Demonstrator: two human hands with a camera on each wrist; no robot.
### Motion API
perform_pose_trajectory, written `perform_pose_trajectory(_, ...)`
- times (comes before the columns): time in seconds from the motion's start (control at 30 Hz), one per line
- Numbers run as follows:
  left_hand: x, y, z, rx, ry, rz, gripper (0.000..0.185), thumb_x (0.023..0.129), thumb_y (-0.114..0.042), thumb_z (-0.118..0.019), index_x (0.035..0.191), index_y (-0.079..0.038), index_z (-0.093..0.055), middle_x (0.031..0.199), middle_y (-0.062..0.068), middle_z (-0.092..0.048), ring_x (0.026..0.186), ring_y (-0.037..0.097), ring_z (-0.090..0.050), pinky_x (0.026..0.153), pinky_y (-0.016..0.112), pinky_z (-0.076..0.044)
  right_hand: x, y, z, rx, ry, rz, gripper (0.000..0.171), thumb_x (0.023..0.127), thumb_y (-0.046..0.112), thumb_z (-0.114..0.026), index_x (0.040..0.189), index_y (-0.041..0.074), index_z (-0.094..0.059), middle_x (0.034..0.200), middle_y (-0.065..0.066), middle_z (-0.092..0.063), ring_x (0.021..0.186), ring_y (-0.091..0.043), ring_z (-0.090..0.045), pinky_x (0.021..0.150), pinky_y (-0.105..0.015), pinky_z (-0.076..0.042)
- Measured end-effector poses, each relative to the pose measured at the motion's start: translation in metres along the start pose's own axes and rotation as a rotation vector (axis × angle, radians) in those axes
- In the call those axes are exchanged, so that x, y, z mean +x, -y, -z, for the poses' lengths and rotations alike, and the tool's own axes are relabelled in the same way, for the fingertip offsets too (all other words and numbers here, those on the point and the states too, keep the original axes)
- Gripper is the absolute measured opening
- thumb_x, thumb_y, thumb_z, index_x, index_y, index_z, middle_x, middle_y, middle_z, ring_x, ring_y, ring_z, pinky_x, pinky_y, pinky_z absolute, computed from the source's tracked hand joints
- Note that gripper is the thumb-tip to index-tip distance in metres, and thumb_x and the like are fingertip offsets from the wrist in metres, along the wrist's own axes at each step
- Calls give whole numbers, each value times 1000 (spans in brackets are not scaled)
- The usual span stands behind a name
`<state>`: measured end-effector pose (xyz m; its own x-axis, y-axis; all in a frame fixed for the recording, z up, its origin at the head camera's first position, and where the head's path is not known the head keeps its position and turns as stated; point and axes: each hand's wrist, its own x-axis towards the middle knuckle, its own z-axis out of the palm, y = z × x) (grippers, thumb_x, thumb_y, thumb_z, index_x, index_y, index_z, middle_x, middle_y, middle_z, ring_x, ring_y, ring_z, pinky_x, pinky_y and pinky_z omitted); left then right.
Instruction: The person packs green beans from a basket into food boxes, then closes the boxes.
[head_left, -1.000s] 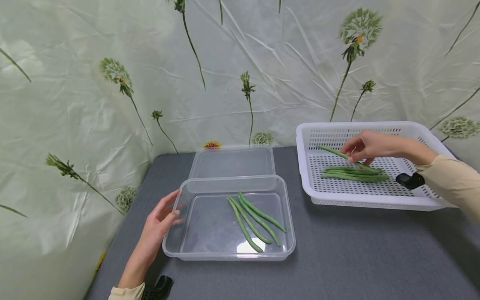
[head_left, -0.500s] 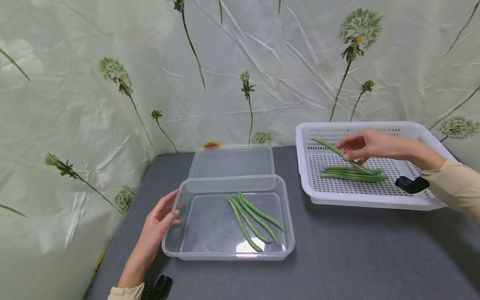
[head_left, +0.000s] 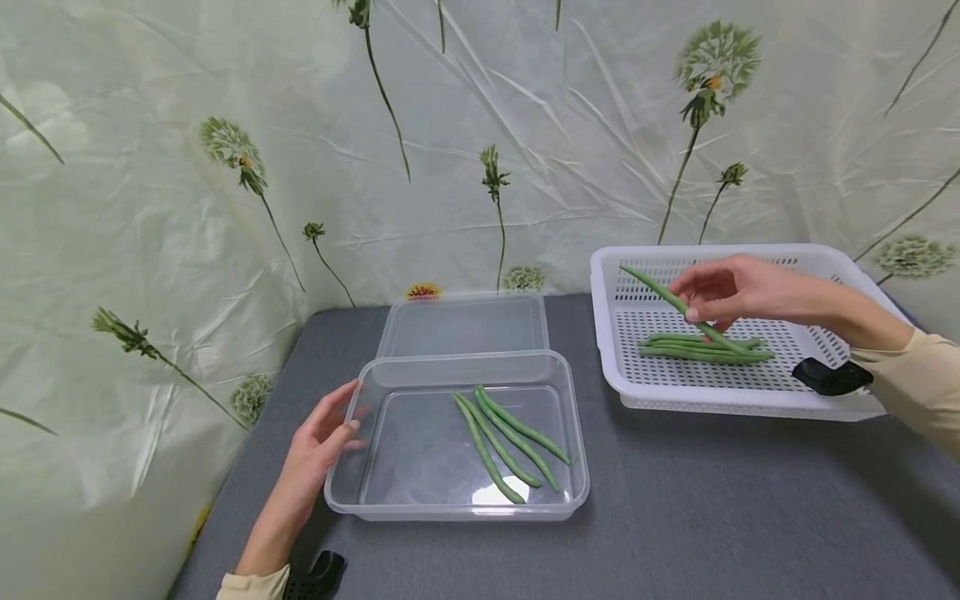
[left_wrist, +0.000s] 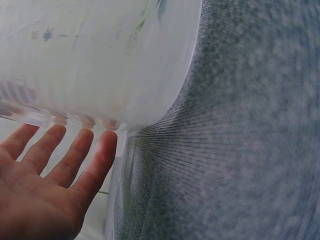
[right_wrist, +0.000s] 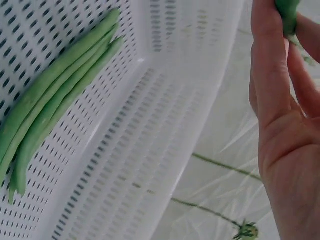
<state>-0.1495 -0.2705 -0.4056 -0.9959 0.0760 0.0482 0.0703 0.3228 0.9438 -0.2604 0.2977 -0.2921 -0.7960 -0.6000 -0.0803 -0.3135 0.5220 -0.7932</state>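
Observation:
In the head view my right hand (head_left: 723, 292) pinches one green bean (head_left: 654, 287) between thumb and fingertips. The bean slants, its lower end over several green beans (head_left: 693, 354) lying side by side in the white perforated basket (head_left: 611, 358). At the top of the right wrist view, only a short piece of the held bean (right_wrist: 288, 15) shows. My left hand (head_left: 300, 467) touches the left outer wall of a clear plastic container (head_left: 408, 450) with extended fingertips, as the left wrist view also shows. Several green beans (head_left: 492, 468) lie in the container's right half.
A clear flat lid (head_left: 468, 325) lies behind the container. Both vessels stand on a grey cloth-covered table (head_left: 675, 508). A pale curtain (head_left: 420, 100) printed with dandelions hangs behind and to the left.
My right hand has lifted the bean's left end, so the bean tilts more steeply and has shifted slightly left. The left hand and the container have stayed put.

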Motion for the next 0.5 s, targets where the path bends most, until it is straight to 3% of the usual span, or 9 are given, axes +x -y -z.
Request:
perform_pose_trajectory(0.2,-1,0,1,-1,0,7,51,103,-10,-50,152,-17,-37,154,6,-36,123,9,-51,83,32,-53,-6,16,-10,-3,-60,16,37,97,9,-63,131,-2,-53,107,-16,-61,86,-22,-64,71,-38,-56)
perform_pose_trajectory(0.5,0,3,1,7,5,-45,51,103,-8,-50,152,-15,-36,154,8,-36,123,9,-52,82,31,-53,-14,38,-37,47,-96,85,32,96,9,-64,126,4,-56,97,-14,-66,76,-26,-65,68,-38,-57)
